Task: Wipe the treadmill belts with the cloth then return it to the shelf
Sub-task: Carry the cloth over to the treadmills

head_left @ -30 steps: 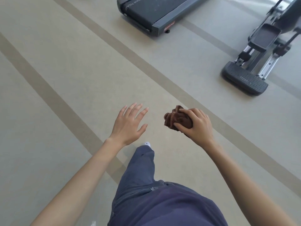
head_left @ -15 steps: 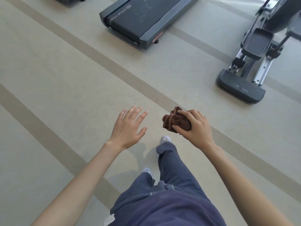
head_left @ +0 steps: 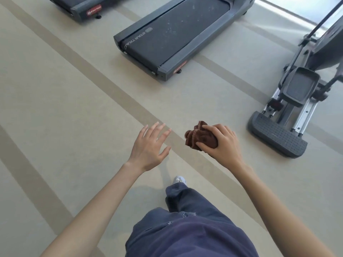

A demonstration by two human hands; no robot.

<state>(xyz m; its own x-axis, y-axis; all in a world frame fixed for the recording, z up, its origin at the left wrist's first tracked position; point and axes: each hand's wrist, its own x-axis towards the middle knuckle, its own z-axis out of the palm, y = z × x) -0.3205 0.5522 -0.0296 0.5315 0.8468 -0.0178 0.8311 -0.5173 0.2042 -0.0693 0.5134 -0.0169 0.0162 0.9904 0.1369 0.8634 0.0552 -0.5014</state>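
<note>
You're gripping the brown cloth [head_left: 198,137] bunched up in your right hand [head_left: 225,145], fingers and thumb curling round it. You're carrying it in the air over the beige floor [head_left: 65,89], well apart from the machines. Your left hand [head_left: 148,149] is hanging out just beside it with a gap between them, fingers spread wide and straight, holding nothing.

The treadmill [head_left: 174,34] is sitting up ahead, its dark belt showing a scatter of pale specks. The end of a second treadmill [head_left: 83,8] is poking in at the top left. An elliptical [head_left: 289,115] is standing off to your right. A white shoe [head_left: 179,179] is peeking out from under your navy trouser leg [head_left: 185,201].
</note>
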